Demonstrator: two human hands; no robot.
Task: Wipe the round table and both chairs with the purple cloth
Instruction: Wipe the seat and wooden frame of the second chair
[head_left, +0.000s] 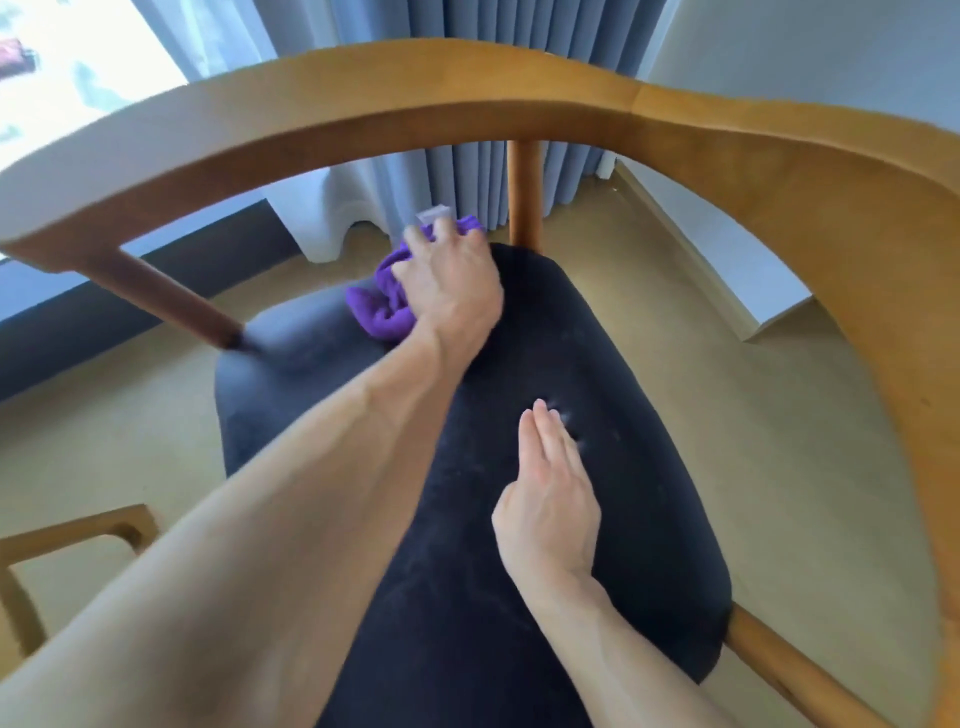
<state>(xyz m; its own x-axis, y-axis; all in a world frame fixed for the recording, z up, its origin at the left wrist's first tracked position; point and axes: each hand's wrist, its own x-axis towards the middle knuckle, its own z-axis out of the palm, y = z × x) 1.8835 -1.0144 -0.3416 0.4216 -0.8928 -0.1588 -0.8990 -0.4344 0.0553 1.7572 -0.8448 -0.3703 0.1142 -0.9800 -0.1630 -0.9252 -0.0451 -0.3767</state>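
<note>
Fingers of the left hand (451, 285) curled in a tight grip round the bunched purple cloth (382, 300) at the far edge of the chair's dark seat cushion (623, 405). The right hand (550, 499) lay flat and straight-fingered on the cushion, holding nothing.

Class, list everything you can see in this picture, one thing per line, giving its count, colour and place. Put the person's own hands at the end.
chair: one, dark padded seat with a curved light wooden back rail, fills the middle of the view
cloth: one, purple, bunched on the far left part of the seat
curtain: one, grey-blue, hanging behind the chair
window: one, bright, top left
floor: beige, under and around the chair
wooden frame: one, light brown, lower left edge; only partly in view
left hand: one, gripping the cloth at the far end of the seat
right hand: one, fingers straight, resting flat on the middle of the seat
</note>
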